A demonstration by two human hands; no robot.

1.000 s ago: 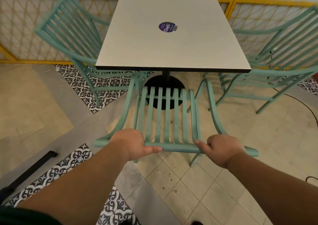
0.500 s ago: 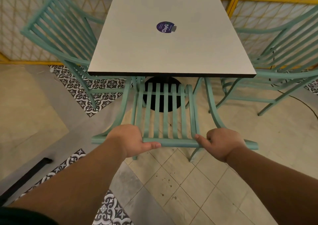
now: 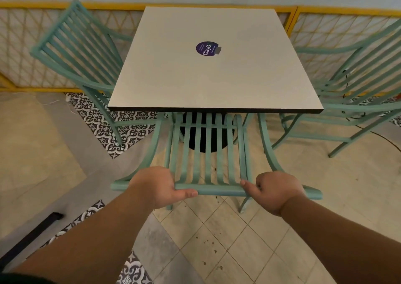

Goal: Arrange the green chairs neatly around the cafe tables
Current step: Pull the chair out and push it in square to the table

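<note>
The square cafe table point(image 3: 217, 73) fills the space beyond the fingers, with a green chair to their left point(image 3: 76, 45) and another to their right point(image 3: 355, 75). The middle green chair point(image 3: 208, 153) has its seat tucked under the near edge. The left hand point(image 3: 156, 186) and right hand point(image 3: 275, 192) wrap its top rail point(image 3: 217, 190), thumbs lying along it. An uneven shove could skew it, or drive an armrest point(image 3: 268, 147) into the tabletop.

A: Entry 1. The near chair point(image 3: 206, 153) has its seat front hidden under the desk point(image 3: 217, 84). Right chair point(image 3: 355, 82)?
B: Cut off by the frame edge. Small print on the sticker point(image 3: 206, 48) is unreadable. Fingertips of the left hand point(image 3: 158, 186) and right hand point(image 3: 277, 193) are hidden behind the top rail point(image 3: 217, 189).
</note>
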